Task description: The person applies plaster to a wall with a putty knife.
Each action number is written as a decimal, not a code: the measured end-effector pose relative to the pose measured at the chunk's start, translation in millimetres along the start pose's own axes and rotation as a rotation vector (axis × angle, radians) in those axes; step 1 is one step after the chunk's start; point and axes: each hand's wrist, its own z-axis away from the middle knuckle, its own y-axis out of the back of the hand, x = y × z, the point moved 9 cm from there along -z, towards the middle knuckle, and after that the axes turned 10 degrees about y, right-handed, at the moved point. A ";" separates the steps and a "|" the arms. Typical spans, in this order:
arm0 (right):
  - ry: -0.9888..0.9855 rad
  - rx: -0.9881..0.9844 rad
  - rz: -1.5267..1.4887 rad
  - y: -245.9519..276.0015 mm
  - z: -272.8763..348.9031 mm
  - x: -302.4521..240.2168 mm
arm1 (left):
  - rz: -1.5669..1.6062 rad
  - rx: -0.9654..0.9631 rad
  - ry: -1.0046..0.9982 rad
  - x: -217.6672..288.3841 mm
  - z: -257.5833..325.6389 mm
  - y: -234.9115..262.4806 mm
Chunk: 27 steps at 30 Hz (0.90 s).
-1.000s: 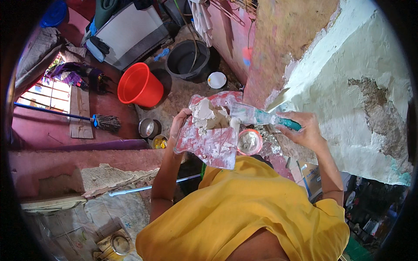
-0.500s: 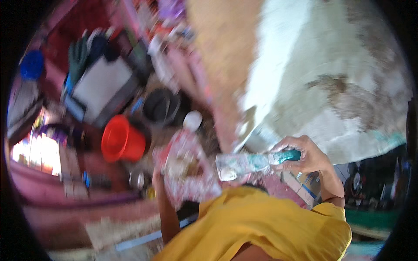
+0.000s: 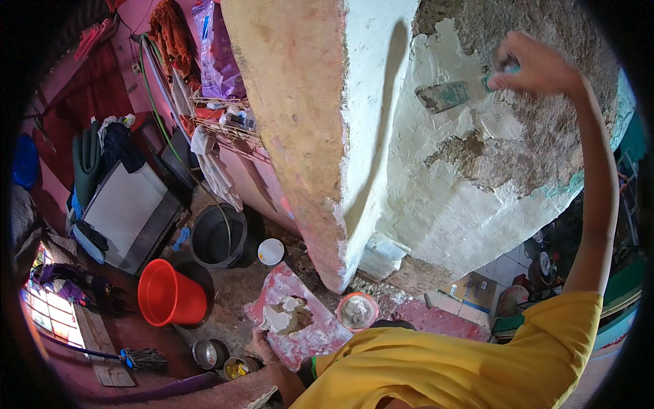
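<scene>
My right hand [image 3: 537, 66] is raised at the upper right, closed around the green handle of a putty knife [image 3: 446, 96]. The wide, plaster-smeared blade lies over the patchy wall [image 3: 436, 228], pointing left; whether it touches cannot be told. Low at the centre, my left hand [image 3: 264, 346] grips the edge of a flat red board [image 3: 305, 351]. A lump of wet greyish-white plaster [image 3: 278, 319] rests on that board. On the wall, smooth pale plaster surrounds rough, bare brown-grey areas.
A white-edged pillar [image 3: 300, 102] juts out left of the patched wall. Below stands a small round tub [image 3: 357, 311] of whitish mix. An orange-red bucket [image 3: 170, 293], a black bucket [image 3: 218, 235] and a white lid-like disc [image 3: 270, 251] are on the floor to the left.
My right hand has carried the putty knife from low near the board up to the wall at the upper right. The board has dropped slightly, and the view has shifted.
</scene>
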 end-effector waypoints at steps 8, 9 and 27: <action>0.179 -0.092 0.304 38.8 -51.3 -34.1 | 0.041 0.039 -0.037 6.4 11.3 -21.5; 0.169 -0.119 0.254 39.2 -55.2 -30.5 | 0.036 0.036 -0.046 7.2 11.8 -23.6; 0.151 -0.189 0.299 73.5 -86.0 -52.9 | 0.069 0.166 0.042 8.6 10.7 -38.7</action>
